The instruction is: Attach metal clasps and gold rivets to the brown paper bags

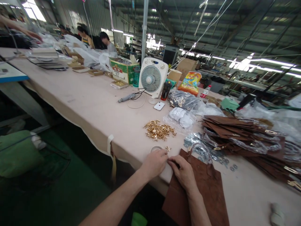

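Head view: your left hand (157, 161) and right hand (184, 172) nearly meet, curled narrow; what they hold, I cannot tell. A brown handbag panel (210, 191) lies beneath your right wrist.

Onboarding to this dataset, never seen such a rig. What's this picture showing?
No robot here: these are a person's bare hands, seen from a camera on that person's head, looking forward and down. The left hand and right hand nearly meet over the table; the right reaches across a brown bag. Whatever the fingertips hold is too small to tell. Beyond lie a pile of gold metal pieces, a phone and a fan; stacked brown bags lie to the right.
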`<control>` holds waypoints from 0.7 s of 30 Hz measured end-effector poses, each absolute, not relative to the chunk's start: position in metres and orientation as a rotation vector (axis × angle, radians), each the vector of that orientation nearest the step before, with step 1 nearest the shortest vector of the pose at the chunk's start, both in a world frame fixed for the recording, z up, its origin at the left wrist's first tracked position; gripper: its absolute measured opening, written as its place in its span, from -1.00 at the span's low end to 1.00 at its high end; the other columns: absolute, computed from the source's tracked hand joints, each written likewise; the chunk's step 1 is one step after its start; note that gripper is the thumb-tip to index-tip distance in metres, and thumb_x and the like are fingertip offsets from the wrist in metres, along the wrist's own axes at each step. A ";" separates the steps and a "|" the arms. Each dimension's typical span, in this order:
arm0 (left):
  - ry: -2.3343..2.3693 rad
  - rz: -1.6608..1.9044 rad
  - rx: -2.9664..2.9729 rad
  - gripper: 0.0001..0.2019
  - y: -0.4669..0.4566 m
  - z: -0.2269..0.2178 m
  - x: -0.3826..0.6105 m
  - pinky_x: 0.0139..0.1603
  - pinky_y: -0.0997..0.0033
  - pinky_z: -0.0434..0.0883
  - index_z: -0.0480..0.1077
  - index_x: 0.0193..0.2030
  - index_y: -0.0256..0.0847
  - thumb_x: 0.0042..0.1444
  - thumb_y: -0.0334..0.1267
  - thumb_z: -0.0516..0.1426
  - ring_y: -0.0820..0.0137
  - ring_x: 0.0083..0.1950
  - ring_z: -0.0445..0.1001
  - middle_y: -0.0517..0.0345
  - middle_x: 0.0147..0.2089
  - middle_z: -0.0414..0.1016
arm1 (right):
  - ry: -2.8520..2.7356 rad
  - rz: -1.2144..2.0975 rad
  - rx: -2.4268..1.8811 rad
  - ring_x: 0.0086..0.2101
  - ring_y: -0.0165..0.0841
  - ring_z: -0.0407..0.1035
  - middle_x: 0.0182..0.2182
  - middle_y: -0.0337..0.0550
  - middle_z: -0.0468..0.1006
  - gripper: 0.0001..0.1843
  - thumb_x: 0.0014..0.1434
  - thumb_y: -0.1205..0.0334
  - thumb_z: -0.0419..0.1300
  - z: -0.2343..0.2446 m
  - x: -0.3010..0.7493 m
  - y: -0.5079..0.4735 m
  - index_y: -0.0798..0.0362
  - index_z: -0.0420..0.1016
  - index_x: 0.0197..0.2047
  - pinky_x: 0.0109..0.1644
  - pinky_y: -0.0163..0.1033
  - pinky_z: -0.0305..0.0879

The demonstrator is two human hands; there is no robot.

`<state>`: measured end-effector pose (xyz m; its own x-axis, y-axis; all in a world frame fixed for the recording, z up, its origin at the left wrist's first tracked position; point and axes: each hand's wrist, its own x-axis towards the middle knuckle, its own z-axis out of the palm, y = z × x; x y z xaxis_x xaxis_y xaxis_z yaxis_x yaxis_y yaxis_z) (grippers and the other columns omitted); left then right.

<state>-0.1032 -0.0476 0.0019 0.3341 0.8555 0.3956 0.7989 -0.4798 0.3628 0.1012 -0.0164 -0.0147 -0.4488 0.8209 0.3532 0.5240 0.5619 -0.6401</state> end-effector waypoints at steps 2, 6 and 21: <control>1.531 0.824 2.489 -0.86 -0.044 0.002 -0.104 0.00 0.28 0.54 0.51 -0.02 -0.13 0.35 -0.35 0.16 0.24 0.06 0.53 0.03 0.11 0.53 | -2.146 0.592 -1.085 -0.14 -0.19 0.53 -0.17 -0.13 0.64 -0.80 0.43 0.09 0.16 -0.013 0.101 -0.017 -0.09 0.62 -0.11 0.04 -0.12 0.48; 1.514 0.840 2.493 -0.87 -0.042 0.004 -0.106 -0.11 0.35 0.52 0.53 -0.08 -0.12 0.41 -0.29 0.13 0.30 -0.02 0.54 0.08 0.05 0.55 | -2.169 0.605 -1.103 -0.13 -0.19 0.51 -0.19 -0.15 0.61 -0.80 0.45 0.09 0.14 -0.007 0.100 -0.017 -0.10 0.57 -0.13 0.04 -0.14 0.45; 1.442 1.038 2.182 -0.84 -0.046 0.008 -0.109 -0.08 0.38 0.51 0.62 -0.17 -0.07 0.31 -0.33 0.17 0.35 -0.05 0.58 0.20 0.02 0.61 | -2.234 0.400 -0.951 -0.14 -0.17 0.50 -0.17 -0.10 0.58 -0.77 0.46 0.21 0.04 -0.003 0.091 -0.023 -0.11 0.54 -0.11 -0.02 -0.11 0.48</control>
<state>-0.1088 -0.0459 0.0077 0.2236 0.8923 0.3921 0.6552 -0.4354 0.6174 0.0907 -0.0231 -0.0026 -0.5112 0.7261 0.4598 0.5214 0.6873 -0.5057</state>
